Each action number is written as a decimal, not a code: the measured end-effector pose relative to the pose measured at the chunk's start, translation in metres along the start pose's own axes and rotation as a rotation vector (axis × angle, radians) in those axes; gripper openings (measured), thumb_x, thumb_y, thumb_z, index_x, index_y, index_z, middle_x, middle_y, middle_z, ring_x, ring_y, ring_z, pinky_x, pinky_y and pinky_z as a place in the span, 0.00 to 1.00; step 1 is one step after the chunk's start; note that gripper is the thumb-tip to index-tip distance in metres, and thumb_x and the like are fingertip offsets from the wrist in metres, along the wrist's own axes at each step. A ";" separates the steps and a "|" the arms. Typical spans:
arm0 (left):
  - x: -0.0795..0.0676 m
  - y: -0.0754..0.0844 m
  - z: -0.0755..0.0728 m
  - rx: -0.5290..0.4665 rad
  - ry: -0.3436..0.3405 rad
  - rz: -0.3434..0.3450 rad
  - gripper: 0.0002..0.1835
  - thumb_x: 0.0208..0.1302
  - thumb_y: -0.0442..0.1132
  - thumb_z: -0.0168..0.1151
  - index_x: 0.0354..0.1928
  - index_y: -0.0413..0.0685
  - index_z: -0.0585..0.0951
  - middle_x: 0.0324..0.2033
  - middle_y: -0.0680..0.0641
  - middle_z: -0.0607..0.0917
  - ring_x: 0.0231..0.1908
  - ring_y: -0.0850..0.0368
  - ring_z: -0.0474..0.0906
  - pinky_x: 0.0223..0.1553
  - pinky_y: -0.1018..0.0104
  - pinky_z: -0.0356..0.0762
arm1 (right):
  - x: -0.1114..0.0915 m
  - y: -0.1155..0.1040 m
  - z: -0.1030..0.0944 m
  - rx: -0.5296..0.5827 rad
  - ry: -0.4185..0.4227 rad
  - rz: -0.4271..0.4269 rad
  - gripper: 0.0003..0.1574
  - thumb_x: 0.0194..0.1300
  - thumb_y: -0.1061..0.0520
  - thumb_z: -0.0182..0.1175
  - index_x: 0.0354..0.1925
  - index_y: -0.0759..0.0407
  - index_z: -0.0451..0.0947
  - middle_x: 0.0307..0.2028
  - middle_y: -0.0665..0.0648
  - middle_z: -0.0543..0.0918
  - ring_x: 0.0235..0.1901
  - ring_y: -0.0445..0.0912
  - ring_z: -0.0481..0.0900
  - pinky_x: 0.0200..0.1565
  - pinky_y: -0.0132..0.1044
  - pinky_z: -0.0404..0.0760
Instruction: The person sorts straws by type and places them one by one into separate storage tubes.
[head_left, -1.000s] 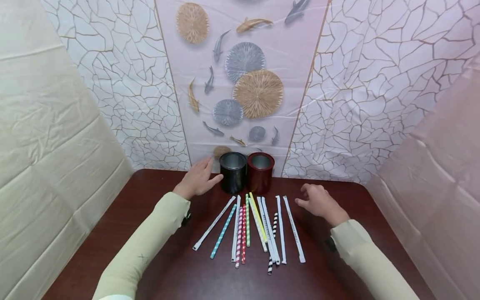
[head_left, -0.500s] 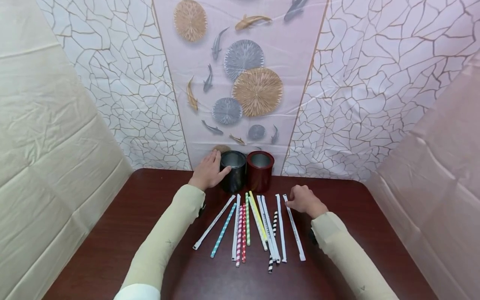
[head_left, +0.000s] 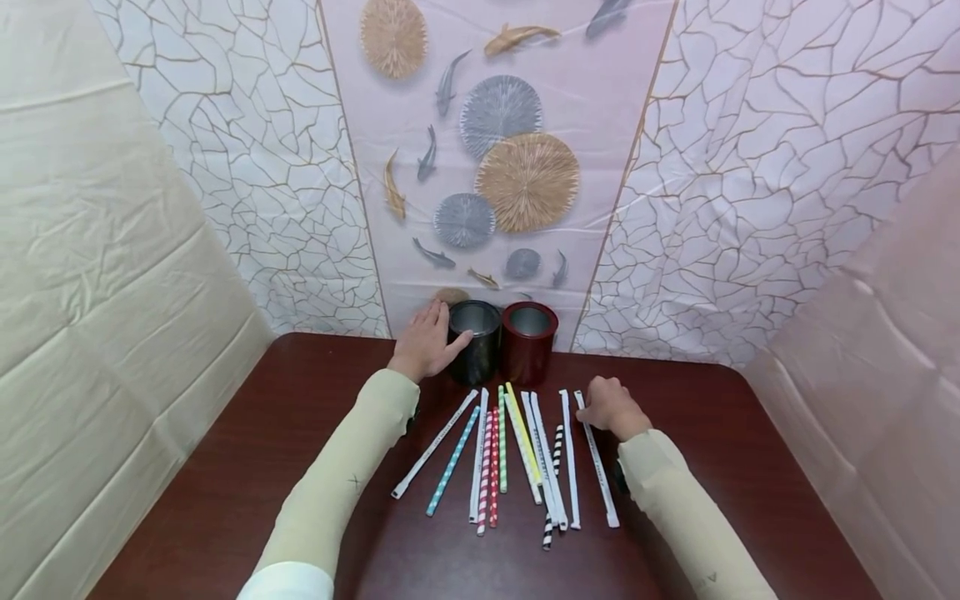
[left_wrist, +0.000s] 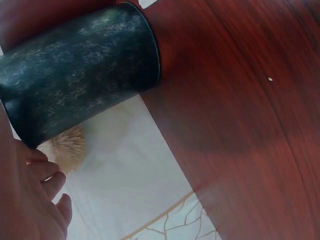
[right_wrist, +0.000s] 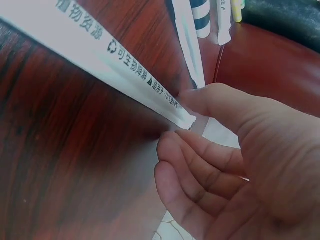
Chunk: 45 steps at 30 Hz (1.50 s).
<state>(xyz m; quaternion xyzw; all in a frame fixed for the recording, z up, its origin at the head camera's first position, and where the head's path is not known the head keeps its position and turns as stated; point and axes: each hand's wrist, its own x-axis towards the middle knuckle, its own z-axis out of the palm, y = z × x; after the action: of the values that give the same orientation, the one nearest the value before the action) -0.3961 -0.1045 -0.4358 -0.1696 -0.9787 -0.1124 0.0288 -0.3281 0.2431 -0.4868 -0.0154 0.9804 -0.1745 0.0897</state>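
White paper-wrapped straw (head_left: 601, 475), rightmost on the dark-red wooden table (head_left: 750, 475): we should pinch its far end squarely, lifting clear of the neighbouring white-wrapped straw (head_left: 571, 467). Our right hand (head_left: 611, 407) half-curls around that end; whether it grips, we cannot tell. Our left hand (head_left: 425, 342), loosely spread, touches the black cylindrical can (head_left: 477, 358). Its long axis, the straw's, points away from us, leaning left.

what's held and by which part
No certain hold: the left hand rests against the black can near its rim; whether the right hand pinches the far end of the rightmost wrapped straw cannot be told.
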 end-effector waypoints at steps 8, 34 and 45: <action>0.000 0.003 -0.004 0.015 -0.019 0.014 0.48 0.81 0.69 0.35 0.84 0.37 0.47 0.85 0.36 0.48 0.85 0.42 0.44 0.84 0.45 0.46 | -0.001 0.002 0.002 0.029 -0.017 0.002 0.28 0.68 0.57 0.70 0.16 0.53 0.67 0.15 0.50 0.66 0.18 0.46 0.69 0.25 0.37 0.71; 0.002 0.008 0.000 0.114 -0.013 0.039 0.49 0.81 0.70 0.34 0.84 0.36 0.48 0.84 0.35 0.50 0.85 0.42 0.45 0.85 0.49 0.48 | -0.001 -0.005 -0.001 0.046 -0.044 0.025 0.21 0.69 0.59 0.68 0.19 0.58 0.78 0.16 0.56 0.81 0.18 0.48 0.78 0.26 0.38 0.76; 0.004 0.009 -0.003 0.136 0.019 0.075 0.48 0.82 0.68 0.36 0.83 0.33 0.52 0.83 0.33 0.54 0.84 0.40 0.49 0.85 0.50 0.48 | 0.004 -0.004 -0.008 0.065 -0.055 0.034 0.24 0.70 0.57 0.69 0.17 0.57 0.77 0.16 0.56 0.81 0.19 0.48 0.79 0.28 0.38 0.76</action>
<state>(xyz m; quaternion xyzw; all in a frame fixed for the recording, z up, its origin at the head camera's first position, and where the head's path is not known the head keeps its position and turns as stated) -0.3969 -0.0952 -0.4302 -0.2029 -0.9766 -0.0460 0.0540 -0.3334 0.2421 -0.4792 -0.0004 0.9715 -0.2043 0.1202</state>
